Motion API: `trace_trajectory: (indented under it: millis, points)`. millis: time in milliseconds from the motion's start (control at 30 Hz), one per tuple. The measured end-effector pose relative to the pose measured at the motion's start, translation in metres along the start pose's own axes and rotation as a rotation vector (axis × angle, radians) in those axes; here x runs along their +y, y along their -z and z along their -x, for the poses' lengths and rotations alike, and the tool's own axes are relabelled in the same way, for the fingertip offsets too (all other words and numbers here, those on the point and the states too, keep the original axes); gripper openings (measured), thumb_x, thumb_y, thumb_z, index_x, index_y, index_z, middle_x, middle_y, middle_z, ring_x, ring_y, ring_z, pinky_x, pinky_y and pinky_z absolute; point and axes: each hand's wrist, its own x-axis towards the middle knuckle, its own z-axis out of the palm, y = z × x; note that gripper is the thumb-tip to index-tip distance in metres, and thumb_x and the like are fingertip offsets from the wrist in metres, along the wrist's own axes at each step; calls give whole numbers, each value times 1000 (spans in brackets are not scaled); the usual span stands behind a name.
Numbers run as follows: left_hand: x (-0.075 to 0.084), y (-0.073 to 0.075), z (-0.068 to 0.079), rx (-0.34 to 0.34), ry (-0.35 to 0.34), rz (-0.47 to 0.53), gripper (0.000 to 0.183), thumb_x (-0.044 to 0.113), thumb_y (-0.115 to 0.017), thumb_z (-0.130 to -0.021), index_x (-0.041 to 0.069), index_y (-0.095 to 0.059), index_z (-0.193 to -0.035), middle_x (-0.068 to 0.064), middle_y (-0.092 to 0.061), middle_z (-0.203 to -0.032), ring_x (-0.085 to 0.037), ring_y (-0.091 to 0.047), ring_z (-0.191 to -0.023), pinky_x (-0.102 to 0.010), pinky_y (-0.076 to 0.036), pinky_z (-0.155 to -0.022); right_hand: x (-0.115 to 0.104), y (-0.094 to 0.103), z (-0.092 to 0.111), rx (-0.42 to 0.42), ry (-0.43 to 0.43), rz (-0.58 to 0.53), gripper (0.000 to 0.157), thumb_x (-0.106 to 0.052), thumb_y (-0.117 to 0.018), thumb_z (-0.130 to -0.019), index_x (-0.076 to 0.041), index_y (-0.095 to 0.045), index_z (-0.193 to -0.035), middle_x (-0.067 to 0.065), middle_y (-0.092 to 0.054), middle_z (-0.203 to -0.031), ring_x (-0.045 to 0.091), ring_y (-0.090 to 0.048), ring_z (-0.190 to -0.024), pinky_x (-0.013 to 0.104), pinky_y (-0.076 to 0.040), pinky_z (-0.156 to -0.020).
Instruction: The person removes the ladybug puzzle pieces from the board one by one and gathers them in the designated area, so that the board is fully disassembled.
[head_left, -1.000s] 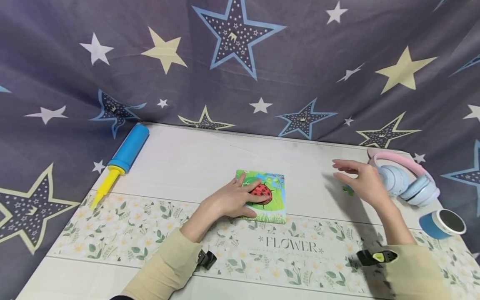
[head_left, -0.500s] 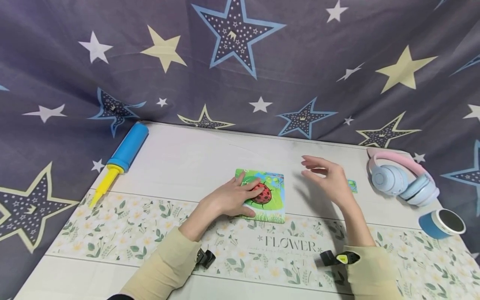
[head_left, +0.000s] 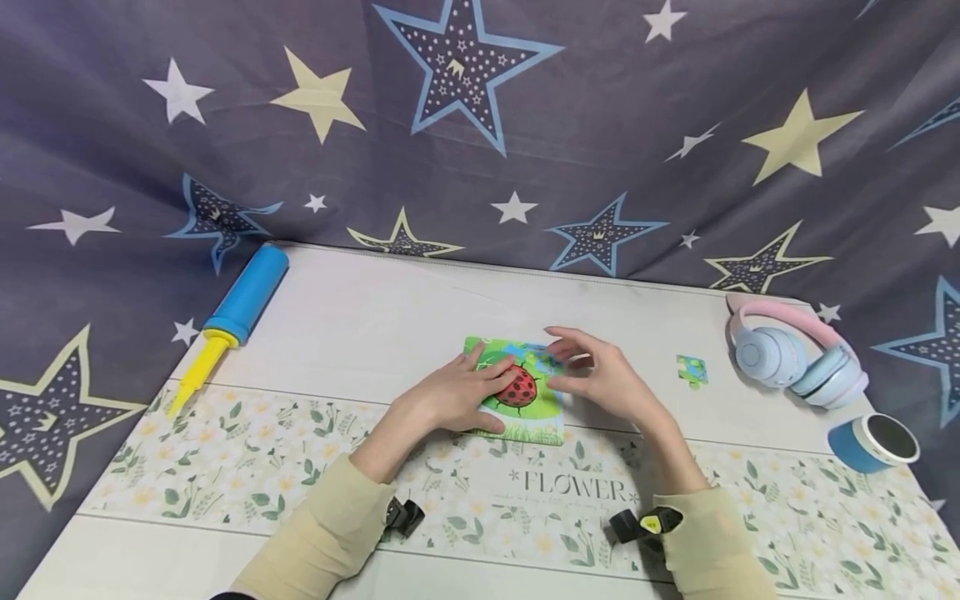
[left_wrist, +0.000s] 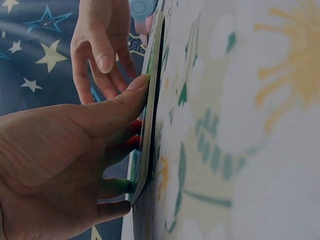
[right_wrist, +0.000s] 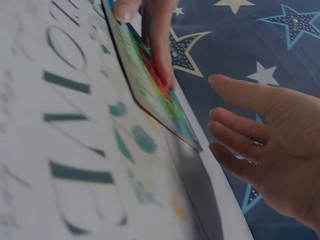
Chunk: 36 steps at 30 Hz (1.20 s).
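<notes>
A square ladybug jigsaw puzzle lies on the table in front of me, its picture green with a red, spotted ladybug. My left hand rests on its left part with fingers spread; in the left wrist view, the fingertips touch the board and the thumb lies near its edge. Over the puzzle's right side hovers my right hand, fingers slightly bent. The right wrist view shows that hand holding nothing, apart from the board. A loose green and blue puzzle piece lies farther right.
Pink and blue headphones lie at the right, with a blue cup nearer me. A blue and yellow hand pump lies at the left table edge. A star-patterned curtain hangs behind the table.
My right hand has moved left from beside the headphones to the puzzle's right side, uncovering the loose piece. My left hand has stayed on the puzzle.
</notes>
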Motion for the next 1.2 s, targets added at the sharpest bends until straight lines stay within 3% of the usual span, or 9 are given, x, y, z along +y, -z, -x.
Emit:
trace_trajectory:
  millis: [300, 567, 833, 1200]
  points:
    - [0, 0, 0, 8, -2, 4, 82, 52, -66, -96, 21, -31, -163, 4, -15, -175, -41, -2, -161, -54, -14, -133, -2, -10, -1, -84, 13, 81, 80, -11, -88, -81, -13, -50, -152, 12, -71, -129, 29, -66, -119, 51, -55, -102]
    - [-1, -1, 2, 14, 5, 23, 80, 51, -67, -96, 22, -33, -163, 4, -15, -175, -42, -1, -161, -55, -15, -132, -2, -15, -2, -126, 11, 175, 81, -16, -90, -80, -13, -52, -151, 6, -73, -127, 24, -66, -115, 40, -54, -93]
    - [-2, -2, 1, 8, 15, 18, 80, 52, -66, -96, 24, -32, -163, 5, -14, -175, -40, 0, -162, -54, -14, -133, -4, -17, -1, -163, -1, 178, 80, -11, -90, -79, -10, -54, -151, 5, -72, -126, 25, -64, -121, 48, -54, -102]
    - [0, -1, -1, -10, 24, 5, 80, 52, -65, -97, 24, -30, -164, 6, -12, -175, -39, 1, -162, -54, -13, -133, -6, -19, 0, -162, 4, 185, 75, -7, -88, -80, -9, -56, -148, 7, -71, -124, 26, -64, -118, 49, -55, -101]
